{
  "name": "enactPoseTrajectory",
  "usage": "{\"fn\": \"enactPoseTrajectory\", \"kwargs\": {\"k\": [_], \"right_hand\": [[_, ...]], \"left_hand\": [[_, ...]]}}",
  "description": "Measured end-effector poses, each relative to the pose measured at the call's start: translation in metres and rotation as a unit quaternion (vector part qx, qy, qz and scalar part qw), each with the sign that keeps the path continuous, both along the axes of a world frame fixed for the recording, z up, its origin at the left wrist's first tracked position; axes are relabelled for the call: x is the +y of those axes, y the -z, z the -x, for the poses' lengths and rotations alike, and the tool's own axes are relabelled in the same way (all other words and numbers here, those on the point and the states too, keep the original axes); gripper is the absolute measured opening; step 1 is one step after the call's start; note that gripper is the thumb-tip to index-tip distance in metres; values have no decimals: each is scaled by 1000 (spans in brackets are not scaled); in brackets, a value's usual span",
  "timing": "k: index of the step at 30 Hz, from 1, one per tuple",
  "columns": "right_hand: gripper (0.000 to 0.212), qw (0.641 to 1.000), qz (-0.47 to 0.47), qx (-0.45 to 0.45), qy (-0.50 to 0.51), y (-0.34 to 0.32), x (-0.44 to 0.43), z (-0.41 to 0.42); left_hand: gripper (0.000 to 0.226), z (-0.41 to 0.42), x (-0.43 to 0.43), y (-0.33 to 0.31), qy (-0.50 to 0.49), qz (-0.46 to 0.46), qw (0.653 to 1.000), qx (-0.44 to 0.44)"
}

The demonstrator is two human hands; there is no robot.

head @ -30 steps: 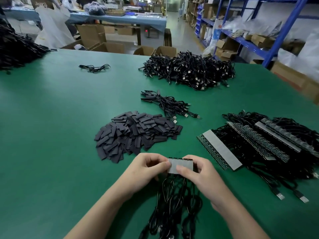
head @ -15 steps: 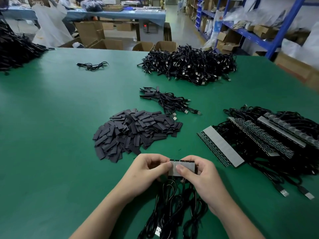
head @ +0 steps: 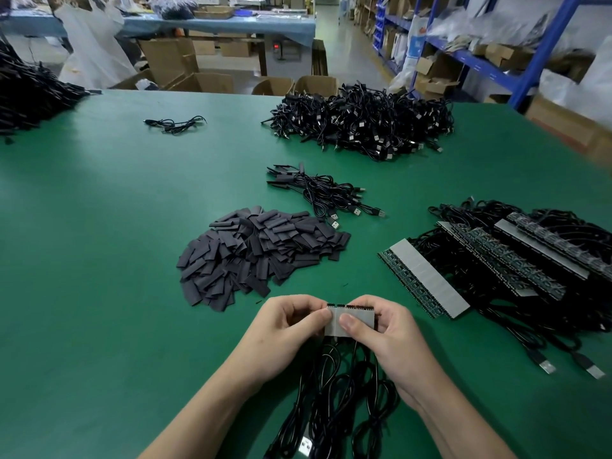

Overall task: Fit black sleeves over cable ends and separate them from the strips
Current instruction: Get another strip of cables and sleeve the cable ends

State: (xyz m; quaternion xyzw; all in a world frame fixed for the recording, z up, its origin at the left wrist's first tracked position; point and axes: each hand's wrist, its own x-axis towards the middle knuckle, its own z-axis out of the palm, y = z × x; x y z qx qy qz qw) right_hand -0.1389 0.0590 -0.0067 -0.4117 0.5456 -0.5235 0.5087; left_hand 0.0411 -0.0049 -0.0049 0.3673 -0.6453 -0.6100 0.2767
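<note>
I see both grips clamped on one short grey strip (head: 334,326): left grip (head: 284,323) pinches its left end, right grip (head: 387,336) its right part, thumbs on the face. The strip sits just nearside of the black sleeve pile (head: 261,253). Its cables (head: 334,392) trail toward me over the green worktop (head: 99,260). Loaded strips (head: 427,279) lie right of the pile, a small cable bundle (head: 324,193) just beyond it.
</note>
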Motion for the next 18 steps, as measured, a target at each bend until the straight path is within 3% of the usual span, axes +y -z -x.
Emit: {"fn": "enactPoseTrajectory", "kwargs": {"k": [7,13,18], "right_hand": [[6,1000,-4,1,-4,0,1,1],[8,1000,9,1,26,2,3,-10],[6,994,-2,-99,54,1,6,-27]], "left_hand": [[21,-1,1,-3,8,-3,1000,7],[29,13,10,-1,-84,67,994,-15],[47,27,14,7,-145,148,978,-16]]}}
